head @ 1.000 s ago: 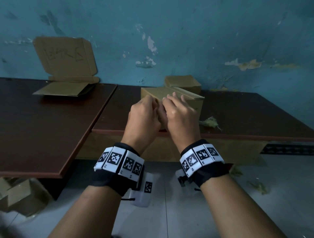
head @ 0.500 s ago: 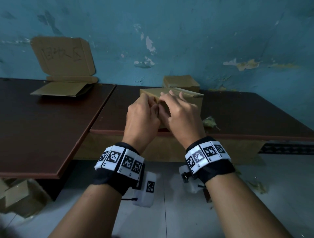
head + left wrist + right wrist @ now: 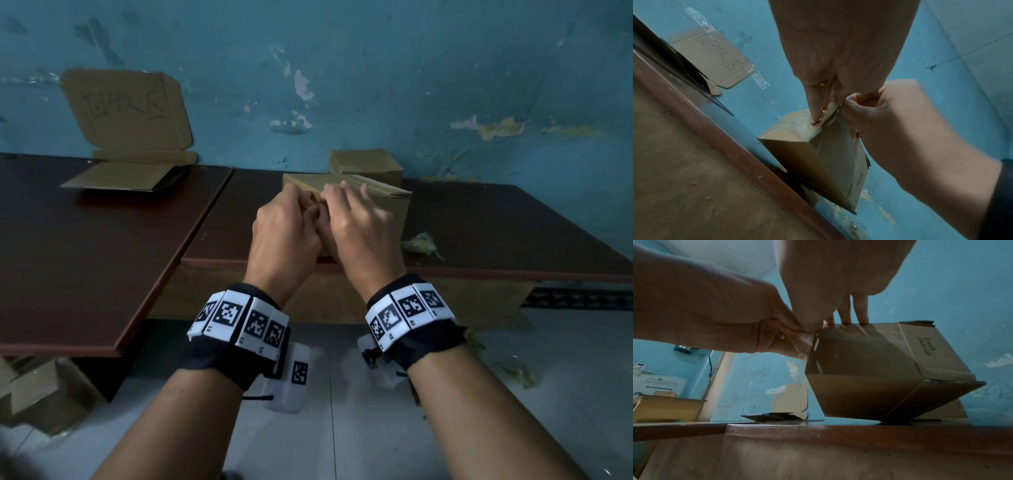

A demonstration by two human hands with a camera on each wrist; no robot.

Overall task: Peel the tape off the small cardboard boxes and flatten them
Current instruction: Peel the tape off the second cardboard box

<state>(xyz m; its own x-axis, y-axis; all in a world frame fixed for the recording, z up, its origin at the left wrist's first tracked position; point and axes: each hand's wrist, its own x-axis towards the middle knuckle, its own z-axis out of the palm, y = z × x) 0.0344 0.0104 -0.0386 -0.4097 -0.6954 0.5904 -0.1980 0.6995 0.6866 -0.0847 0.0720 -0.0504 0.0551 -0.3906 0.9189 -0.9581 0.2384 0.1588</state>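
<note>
A small brown cardboard box (image 3: 390,209) stands tilted near the front edge of the right table, raised on one bottom edge in the right wrist view (image 3: 869,369). Clear tape (image 3: 801,344) covers its near top edge and is partly lifted, also glossy over the top corner (image 3: 799,125). My left hand (image 3: 305,202) has curled fingers and pinches the tape at that edge. My right hand (image 3: 349,198) holds the box, fingers (image 3: 859,316) lying on its top and thumb at the near edge, touching the left fingers.
A second small box (image 3: 366,164) sits behind, against the blue wall. Flattened cardboard (image 3: 126,174) lies on the left table (image 3: 85,257) under an upright sheet (image 3: 126,113). A crumpled tape wad (image 3: 419,245) lies right of the box. More boxes (image 3: 41,394) sit on the floor.
Both hands stay at the box's near top edge. The right wrist has drifted a little to the right, and the left fingers have closed in tighter on the tape.
</note>
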